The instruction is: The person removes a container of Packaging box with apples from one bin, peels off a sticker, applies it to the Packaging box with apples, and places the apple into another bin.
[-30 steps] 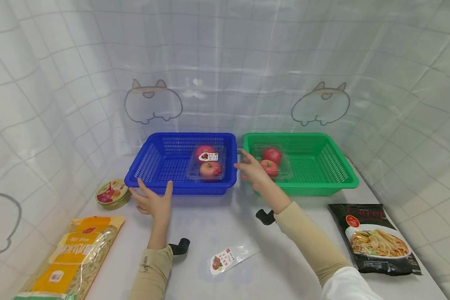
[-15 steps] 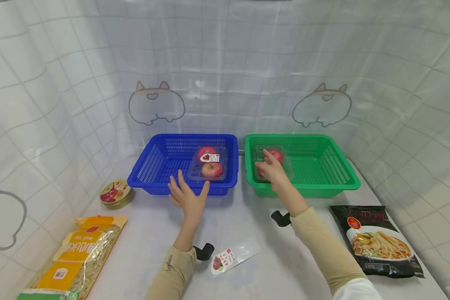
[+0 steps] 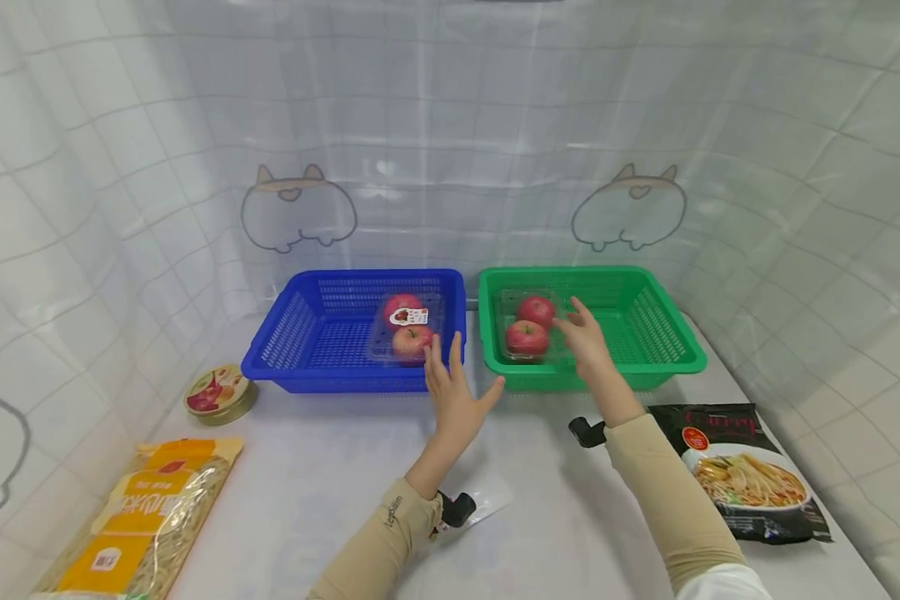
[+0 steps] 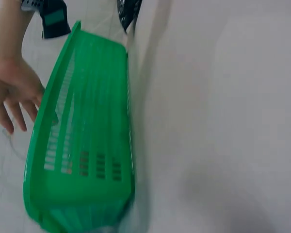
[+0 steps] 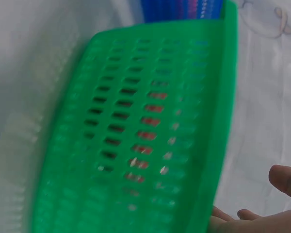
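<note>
My left hand (image 3: 456,404), fingers spread, hangs in front of the blue basket's near right corner. Nothing is in it. My right hand (image 3: 588,340) is over the green basket (image 3: 660,333), its bent fingers just right of a clear plastic box of apples (image 3: 527,337). The left wrist view shows this right hand behind the rim of the green basket (image 4: 94,116). A second clear box of apples (image 3: 411,340), with a white label on top, lies in the right part of the blue basket (image 3: 311,333). In the right wrist view, red shows through the slots of the green basket (image 5: 136,97).
A round gold tin (image 3: 220,393) stands left of the blue basket, with a yellow noodle bag (image 3: 138,517) nearer the front. On the right lies a black curry noodle packet (image 3: 750,483). A clear sleeve (image 3: 491,504) is partly hidden under my left wrist. A curtain hangs behind.
My left hand has moved right, from the blue basket's left front to its right corner. My right hand has shifted right across the green basket, uncovering the apple box. No object has been moved.
</note>
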A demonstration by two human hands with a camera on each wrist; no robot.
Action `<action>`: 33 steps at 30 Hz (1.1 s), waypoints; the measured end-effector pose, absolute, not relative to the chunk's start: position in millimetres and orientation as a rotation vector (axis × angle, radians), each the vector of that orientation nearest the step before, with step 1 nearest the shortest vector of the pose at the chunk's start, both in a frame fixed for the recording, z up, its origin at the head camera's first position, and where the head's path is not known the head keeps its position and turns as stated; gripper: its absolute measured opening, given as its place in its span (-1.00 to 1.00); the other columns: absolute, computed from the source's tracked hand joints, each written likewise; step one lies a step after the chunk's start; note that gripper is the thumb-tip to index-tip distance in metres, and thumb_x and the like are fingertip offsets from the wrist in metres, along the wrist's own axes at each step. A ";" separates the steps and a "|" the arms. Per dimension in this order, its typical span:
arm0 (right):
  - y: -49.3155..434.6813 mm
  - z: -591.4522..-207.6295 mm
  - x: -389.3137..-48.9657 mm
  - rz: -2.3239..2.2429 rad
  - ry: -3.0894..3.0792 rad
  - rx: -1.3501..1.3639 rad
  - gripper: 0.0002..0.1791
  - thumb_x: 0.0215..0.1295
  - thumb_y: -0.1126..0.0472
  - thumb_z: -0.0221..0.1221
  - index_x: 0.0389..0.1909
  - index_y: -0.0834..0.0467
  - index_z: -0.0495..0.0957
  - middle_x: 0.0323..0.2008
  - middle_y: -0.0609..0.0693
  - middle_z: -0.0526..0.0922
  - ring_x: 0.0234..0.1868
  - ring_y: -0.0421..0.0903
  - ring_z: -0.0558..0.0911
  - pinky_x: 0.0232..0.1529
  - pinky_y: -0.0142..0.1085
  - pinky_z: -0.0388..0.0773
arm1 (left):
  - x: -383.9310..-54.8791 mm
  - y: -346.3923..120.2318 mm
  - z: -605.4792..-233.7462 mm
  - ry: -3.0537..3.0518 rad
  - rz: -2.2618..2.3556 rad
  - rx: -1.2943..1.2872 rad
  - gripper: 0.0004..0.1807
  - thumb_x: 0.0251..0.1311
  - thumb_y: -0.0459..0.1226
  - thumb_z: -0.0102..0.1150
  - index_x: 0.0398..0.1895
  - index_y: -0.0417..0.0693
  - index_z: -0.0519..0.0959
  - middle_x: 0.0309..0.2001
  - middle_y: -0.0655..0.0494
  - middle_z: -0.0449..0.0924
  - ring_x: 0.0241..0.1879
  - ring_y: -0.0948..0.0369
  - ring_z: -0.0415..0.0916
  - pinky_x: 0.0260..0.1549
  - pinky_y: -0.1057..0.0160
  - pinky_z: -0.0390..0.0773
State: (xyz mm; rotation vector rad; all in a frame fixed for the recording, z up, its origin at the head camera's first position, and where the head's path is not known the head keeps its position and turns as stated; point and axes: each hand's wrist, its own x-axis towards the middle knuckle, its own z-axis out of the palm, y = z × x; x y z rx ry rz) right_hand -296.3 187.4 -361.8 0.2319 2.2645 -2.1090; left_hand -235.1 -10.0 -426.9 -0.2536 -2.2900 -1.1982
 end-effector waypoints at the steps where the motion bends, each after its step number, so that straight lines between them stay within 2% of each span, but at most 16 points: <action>1: 189.4 -363.3 -297.2 -2.108 2.267 0.244 -0.26 0.38 0.22 -0.05 0.46 0.00 -0.21 0.43 0.19 -0.14 0.39 0.21 -0.02 0.34 0.05 -0.05 | -235.8 -6.4 -426.5 -2.299 -1.221 -0.278 -0.01 0.00 -0.04 0.29 0.43 -0.01 -0.06 0.42 -0.18 -0.32 0.39 -0.18 -0.39 0.21 -0.30 -0.15; 4: 194.3 -367.4 -299.1 -2.106 2.275 0.260 -0.26 0.38 0.22 -0.06 0.46 0.00 -0.22 0.42 0.20 -0.15 0.39 0.21 -0.05 0.34 0.05 -0.07 | -238.3 2.5 -426.5 -2.328 -1.273 -0.336 -0.02 0.01 -0.04 0.27 0.43 -0.02 -0.07 0.43 -0.17 -0.33 0.39 -0.17 -0.41 0.20 -0.32 -0.12; 15: 203.6 -376.0 -310.8 -2.041 2.325 0.335 -0.25 0.38 0.19 -0.06 0.46 -0.02 -0.23 0.42 0.19 -0.14 0.38 0.27 -0.05 0.30 0.16 -0.08 | -248.1 17.8 -431.1 -2.411 -1.349 -0.423 -0.04 0.06 -0.03 0.23 0.44 0.03 -0.10 0.42 -0.19 -0.31 0.37 -0.24 -0.28 0.15 -0.31 0.07; 16: 204.3 -376.8 -313.0 -2.032 2.322 0.343 -0.25 0.38 0.18 -0.05 0.46 -0.03 -0.23 0.42 0.19 -0.14 0.36 0.27 -0.01 0.29 0.17 -0.06 | -248.8 18.3 -431.7 -2.410 -1.360 -0.427 -0.05 0.07 -0.04 0.24 0.44 0.02 -0.09 0.42 -0.20 -0.31 0.37 -0.25 -0.28 0.15 -0.31 0.08; 17: 205.1 -378.0 -315.5 -2.016 2.329 0.346 -0.25 0.37 0.18 -0.05 0.46 -0.03 -0.24 0.42 0.20 -0.14 0.30 0.27 0.12 0.28 0.17 -0.01 | -249.7 18.7 -432.5 -2.416 -1.368 -0.422 -0.05 0.07 -0.04 0.23 0.44 0.02 -0.08 0.42 -0.19 -0.32 0.37 -0.24 -0.29 0.15 -0.31 0.08; 18: 205.9 -379.0 -318.1 -2.006 2.326 0.347 -0.24 0.37 0.18 -0.05 0.46 -0.03 -0.24 0.42 0.20 -0.15 0.30 0.27 0.12 0.27 0.17 0.01 | -250.8 19.0 -433.7 -2.424 -1.369 -0.416 -0.06 0.07 -0.04 0.23 0.44 0.01 -0.07 0.42 -0.19 -0.32 0.37 -0.23 -0.30 0.15 -0.31 0.08; 22: 207.7 -384.1 -330.1 -2.009 2.263 0.368 -0.21 0.36 0.20 -0.04 0.46 -0.02 -0.28 0.43 0.20 -0.22 0.34 0.22 0.06 0.27 0.17 0.02 | -256.2 19.6 -439.1 -2.465 -1.389 -0.358 -0.10 0.10 -0.03 0.20 0.43 0.03 -0.04 0.42 -0.19 -0.35 0.38 -0.21 -0.31 0.15 -0.30 0.10; 23: 207.8 -385.4 -332.9 -2.011 2.241 0.381 -0.21 0.36 0.20 -0.04 0.46 -0.01 -0.28 0.44 0.19 -0.25 0.38 0.20 -0.01 0.27 0.17 0.01 | -257.8 19.7 -440.7 -2.478 -1.401 -0.339 -0.11 0.12 -0.03 0.19 0.43 0.04 -0.04 0.42 -0.19 -0.36 0.38 -0.20 -0.31 0.15 -0.29 0.11; 24: 207.8 -386.5 -335.3 -2.013 2.214 0.398 -0.20 0.36 0.20 -0.03 0.46 -0.01 -0.29 0.44 0.17 -0.28 0.42 0.18 -0.16 0.28 0.18 -0.02 | -259.3 19.7 -442.0 -2.485 -1.415 -0.322 -0.12 0.13 -0.03 0.18 0.44 0.03 -0.04 0.42 -0.20 -0.36 0.38 -0.21 -0.30 0.15 -0.29 0.12; 27: 207.5 -390.4 -342.4 -2.006 2.128 0.458 -0.18 0.35 0.17 -0.01 0.46 -0.03 -0.30 0.45 0.12 -0.35 0.42 0.18 -0.25 0.26 0.19 0.02 | -263.1 20.1 -444.9 -2.504 -1.471 -0.277 -0.14 0.16 -0.02 0.15 0.44 0.04 -0.06 0.42 -0.23 -0.37 0.37 -0.23 -0.26 0.15 -0.28 0.12; 31: 207.3 -395.6 -351.3 -1.958 2.051 0.555 -0.14 0.32 0.13 0.04 0.46 -0.05 -0.31 0.45 0.12 -0.37 0.41 0.23 -0.26 0.20 0.21 0.14 | -267.1 21.0 -447.0 -2.535 -1.525 -0.252 -0.16 0.21 0.01 0.08 0.45 0.06 -0.10 0.41 -0.28 -0.31 0.35 -0.26 -0.18 0.16 -0.29 0.09; 33: 214.9 -410.3 -364.9 -1.928 2.038 0.553 -0.04 0.23 0.06 0.16 0.46 -0.01 -0.29 0.44 0.19 -0.33 0.39 0.30 -0.17 0.12 0.23 0.25 | -269.1 21.6 -447.8 -2.539 -1.541 -0.261 -0.17 0.23 0.00 0.05 0.45 0.03 -0.12 0.40 -0.31 -0.25 0.34 -0.26 -0.15 0.17 -0.29 0.08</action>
